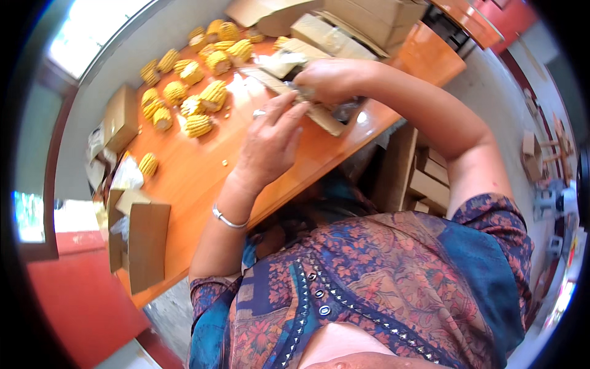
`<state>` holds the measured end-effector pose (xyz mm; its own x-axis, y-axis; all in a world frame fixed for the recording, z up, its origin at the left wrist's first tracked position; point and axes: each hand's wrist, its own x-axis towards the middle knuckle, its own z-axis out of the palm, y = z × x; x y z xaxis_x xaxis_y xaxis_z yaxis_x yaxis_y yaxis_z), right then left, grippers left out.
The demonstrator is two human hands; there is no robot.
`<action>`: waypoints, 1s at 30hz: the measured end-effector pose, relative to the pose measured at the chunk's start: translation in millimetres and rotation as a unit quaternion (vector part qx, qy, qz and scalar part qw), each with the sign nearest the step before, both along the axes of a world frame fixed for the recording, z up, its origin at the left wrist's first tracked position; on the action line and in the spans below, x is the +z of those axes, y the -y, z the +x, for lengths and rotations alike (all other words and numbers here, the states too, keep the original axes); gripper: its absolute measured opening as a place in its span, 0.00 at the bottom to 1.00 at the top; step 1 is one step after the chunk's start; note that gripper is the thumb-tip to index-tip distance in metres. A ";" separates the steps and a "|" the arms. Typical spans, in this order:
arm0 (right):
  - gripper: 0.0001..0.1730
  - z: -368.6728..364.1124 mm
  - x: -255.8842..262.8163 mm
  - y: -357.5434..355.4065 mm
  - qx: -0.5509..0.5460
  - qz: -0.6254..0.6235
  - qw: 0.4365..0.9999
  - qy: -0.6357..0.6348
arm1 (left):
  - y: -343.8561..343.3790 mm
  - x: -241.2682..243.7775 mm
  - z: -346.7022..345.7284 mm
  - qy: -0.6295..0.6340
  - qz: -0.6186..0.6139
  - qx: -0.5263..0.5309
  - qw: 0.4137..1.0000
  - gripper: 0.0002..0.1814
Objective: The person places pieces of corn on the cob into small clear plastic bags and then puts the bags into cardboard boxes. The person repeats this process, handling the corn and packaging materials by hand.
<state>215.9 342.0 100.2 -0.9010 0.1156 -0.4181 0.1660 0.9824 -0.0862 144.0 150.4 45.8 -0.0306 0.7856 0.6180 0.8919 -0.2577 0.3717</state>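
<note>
My left hand (272,138), with a ring and a bracelet, rests its fingertips on the long edge of a cardboard box (329,122) on the table; its thumb is apart from the fingers. My right hand (322,80) is curled over the inside of that box, by crumpled clear plastic (345,110). Its fingertips are hidden, so what it grips cannot be told. Many short pieces of yellow corn cob (198,125) lie loose beyond my left hand, in a loose group, some with pale cut ends up. One piece of cob (148,164) lies apart at the left.
An upright open carton (150,244) holding plastic stands at the table's near left edge. A closed carton (120,117) is by the wall. Larger cardboard boxes (368,23) stand at the back. Below the orange table (193,170), more cartons (428,180) sit at the right.
</note>
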 end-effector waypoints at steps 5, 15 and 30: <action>0.08 21.8 -13.2 -3.9 0.063 0.010 0.993 -0.095 | 0.4 4.3 0.8 -0.008 0.002 -0.002 1.000 0.23; 0.17 28.2 40.6 29.2 0.049 0.041 0.892 -0.447 | 22.8 11.9 -15.8 0.022 -0.017 0.012 1.000 0.28; 0.12 -117.5 9.2 204.6 0.205 -0.340 0.811 -0.429 | 125.2 -41.9 -126.2 0.214 0.029 0.226 0.950 0.21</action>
